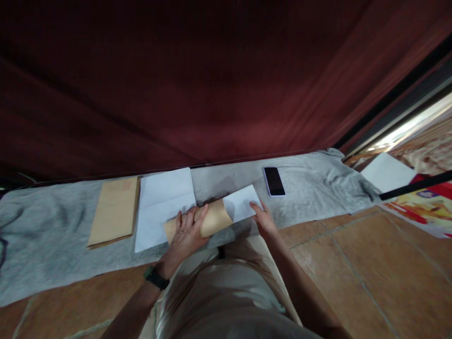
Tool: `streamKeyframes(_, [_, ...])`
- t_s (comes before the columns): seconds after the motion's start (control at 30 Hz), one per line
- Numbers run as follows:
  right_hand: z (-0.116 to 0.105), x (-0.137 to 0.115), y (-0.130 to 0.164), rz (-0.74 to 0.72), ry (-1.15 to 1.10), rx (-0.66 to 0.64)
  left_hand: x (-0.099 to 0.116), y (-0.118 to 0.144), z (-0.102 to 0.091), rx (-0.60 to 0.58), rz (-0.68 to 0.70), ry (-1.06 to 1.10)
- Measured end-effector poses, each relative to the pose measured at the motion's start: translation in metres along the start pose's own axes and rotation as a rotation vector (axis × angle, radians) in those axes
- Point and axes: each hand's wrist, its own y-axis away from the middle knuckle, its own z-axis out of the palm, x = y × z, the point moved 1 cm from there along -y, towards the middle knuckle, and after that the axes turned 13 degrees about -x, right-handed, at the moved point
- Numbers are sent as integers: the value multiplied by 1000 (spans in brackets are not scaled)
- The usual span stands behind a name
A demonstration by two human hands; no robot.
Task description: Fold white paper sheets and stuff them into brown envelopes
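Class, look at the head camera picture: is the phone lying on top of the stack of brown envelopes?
No: the phone lies screen-up on the grey cloth, far right of the stack of brown envelopes.

count: 2 hands, left hand (187, 233) and right hand (263, 219). 2 brown envelope items: a stack of brown envelopes (115, 210) at left, exact number in it unclear, and 1 brown envelope (212, 219) under the left hand. 3 white paper items: white sheets (160, 205), 1 folded white sheet (242, 203), 1 far white sheet (386, 172). 1 phone (274, 181). 1 grey cloth (310, 181). 1 wristband (156, 278).
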Motion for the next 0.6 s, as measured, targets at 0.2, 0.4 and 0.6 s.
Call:
streamKeyframes(0.2, [-12,-17,-1,42,-12,-45,0,0,-1,-22,37,10])
streamKeyframes(0.4, [7,-6,6,8,182,-119,0,-1,3,-6,54,12])
streamKeyframes(0.6, [28,3,7,-120,257,-109,-1,-3,8,13,69,11])
